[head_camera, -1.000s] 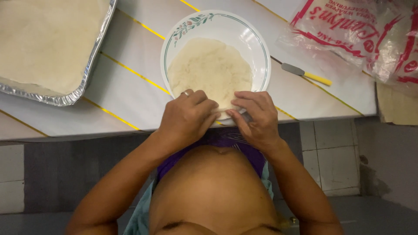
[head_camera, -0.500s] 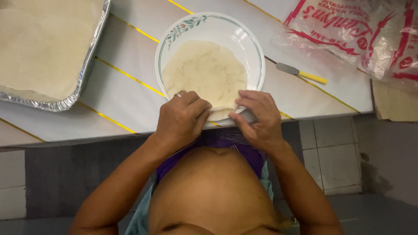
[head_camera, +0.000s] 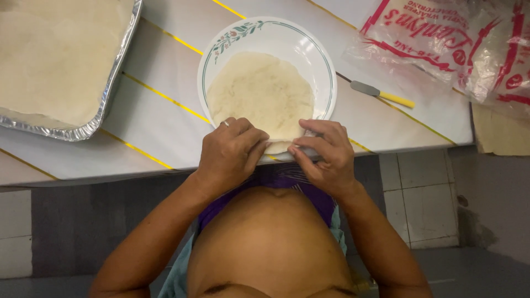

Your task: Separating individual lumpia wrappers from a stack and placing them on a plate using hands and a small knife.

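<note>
Pale, floury round wrapper (head_camera: 259, 94) on a white floral-rimmed ceramic plate (head_camera: 317, 60): the left hand (head_camera: 229, 154) and right hand (head_camera: 326, 157) curl their fingers (head_camera: 251, 138), pinching its near edge.

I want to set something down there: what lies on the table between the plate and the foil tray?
In the head view, nothing lies between the plate and the foil tray: only bare white table crossed by thin yellow lines.
</note>
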